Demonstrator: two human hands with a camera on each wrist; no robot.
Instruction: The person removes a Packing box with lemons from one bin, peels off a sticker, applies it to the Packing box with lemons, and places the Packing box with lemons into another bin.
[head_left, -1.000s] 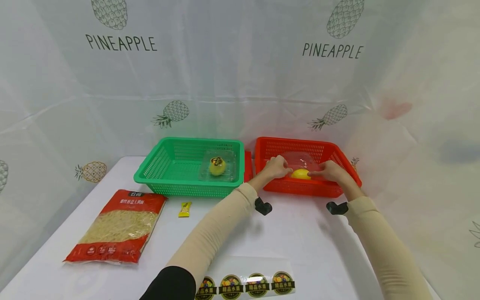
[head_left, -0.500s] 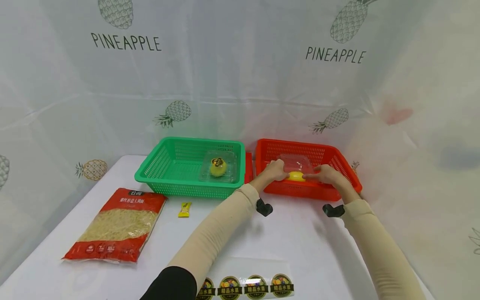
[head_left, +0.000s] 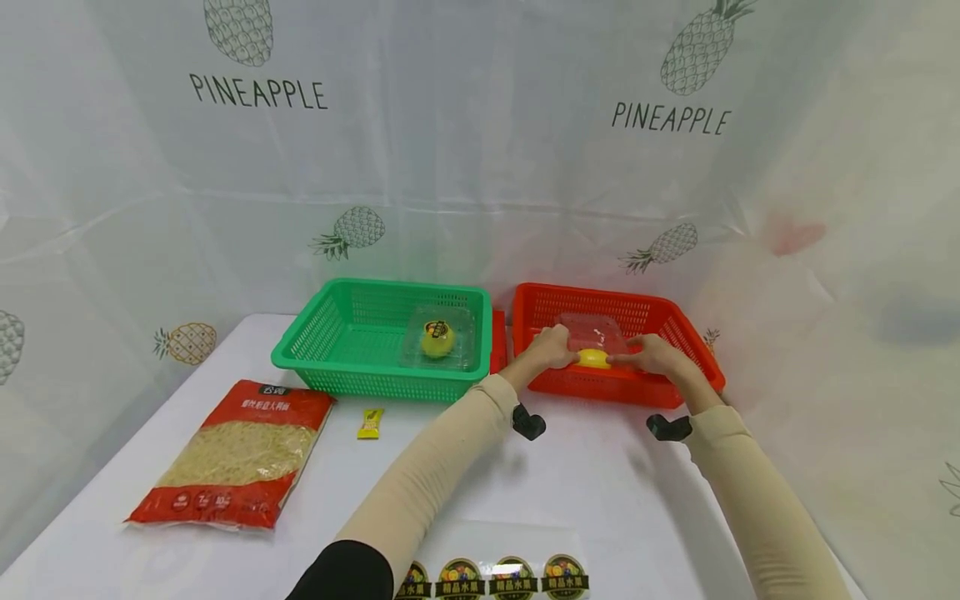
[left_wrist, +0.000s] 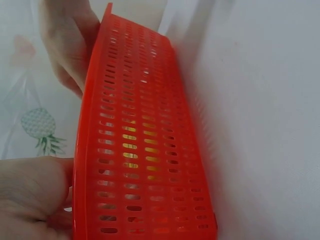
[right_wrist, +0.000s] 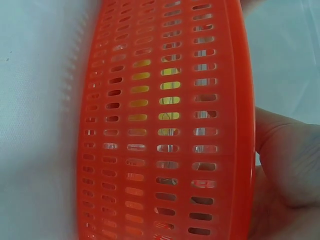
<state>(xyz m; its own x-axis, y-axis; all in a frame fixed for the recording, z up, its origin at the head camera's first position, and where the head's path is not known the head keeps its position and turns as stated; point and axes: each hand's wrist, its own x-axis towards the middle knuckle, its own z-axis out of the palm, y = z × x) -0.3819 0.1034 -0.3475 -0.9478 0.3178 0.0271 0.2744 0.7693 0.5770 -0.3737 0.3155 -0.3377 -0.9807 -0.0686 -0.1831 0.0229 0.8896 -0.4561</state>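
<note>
Red plastic, pierced with rows of slots, makes up the basket [head_left: 588,389] into which both hands reach over the near rim. Between the left hand [head_left: 550,347] and the right hand [head_left: 657,356] lies a yellow fruit [head_left: 594,359], with a clear plastic box [head_left: 591,327] showing just behind it; the wrist views pick out the fruit's yellow through the slots. Each hand's thumb side is turned towards the fruit, but the basket wall hides most of the fingers, so I cannot tell how far either hand is open or what it has hold of.

To the left stands a green slotted basket [head_left: 382,383], holding a clear clamshell [head_left: 463,354] with another yellow fruit [head_left: 437,347] inside and a round dark label [head_left: 436,330] above it. On the white table [head_left: 581,475], a red-ended bag of pasta [head_left: 236,454] lies before the green basket, near a small yellow wrapped packet [head_left: 370,423]. At the near edge, a sheet of round fruit stickers [head_left: 501,533] lies partly behind the left sleeve [head_left: 427,467].
</note>
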